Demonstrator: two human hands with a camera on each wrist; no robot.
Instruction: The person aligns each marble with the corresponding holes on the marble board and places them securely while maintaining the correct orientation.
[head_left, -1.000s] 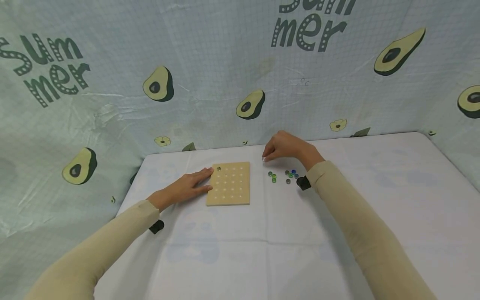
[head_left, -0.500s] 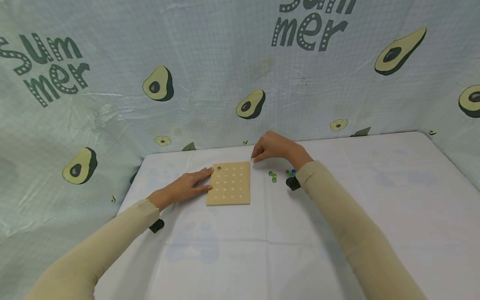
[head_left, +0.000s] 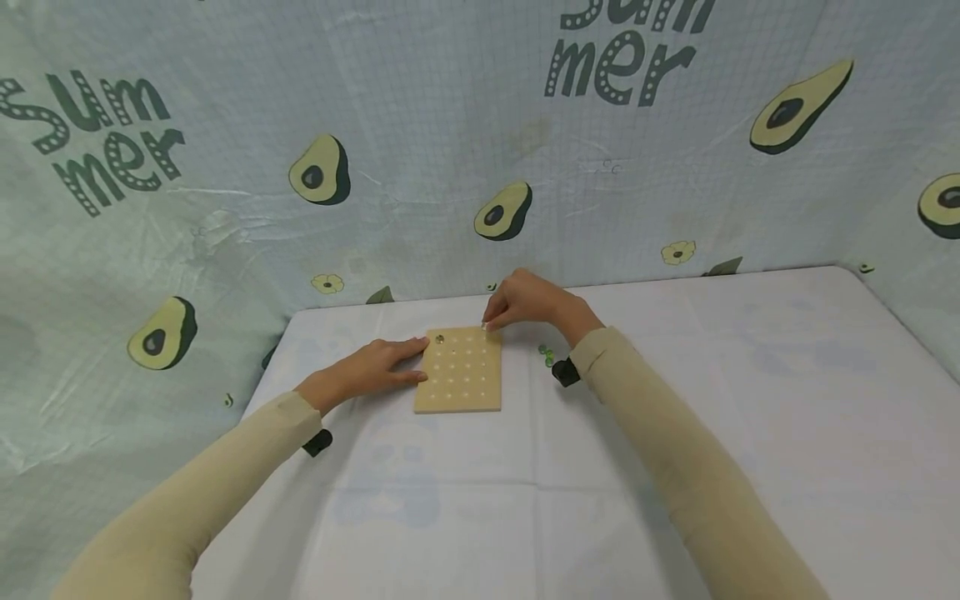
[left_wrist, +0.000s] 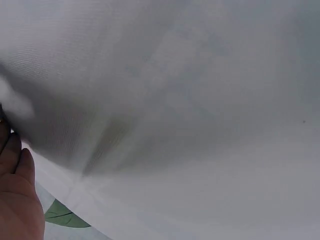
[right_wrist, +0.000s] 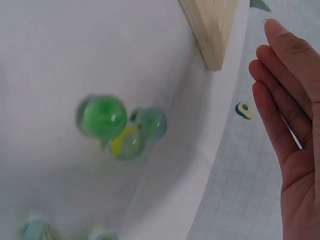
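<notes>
A square wooden board [head_left: 459,403] with rows of shallow round hollows lies on the table. One dark glass marble [head_left: 440,339] sits in its far left hollow. My left hand [head_left: 363,375] rests at the board's left edge, fingers extended and thumb apart. Over the far right corner, my right hand [head_left: 528,302] pinches a small clear marble [head_left: 484,327] between thumb and fingertips. In the right wrist view the right hand's fingers [right_wrist: 272,102] point towards the board's corner [right_wrist: 215,55]; the pinched marble is hardly visible there.
Right of the board lie loose marbles: a green one [right_wrist: 105,117], a yellow-streaked one [right_wrist: 128,143] and a bluish one [right_wrist: 152,123]. More marbles [right_wrist: 37,230] show at that view's lower edge, hidden by the right arm in the head view. An avocado-print sheet [head_left: 405,167] hangs behind.
My right hand has moved left with the clear marble, from beside the loose marbles to over the board's far right corner. My left hand has stayed at the board's left edge.
</notes>
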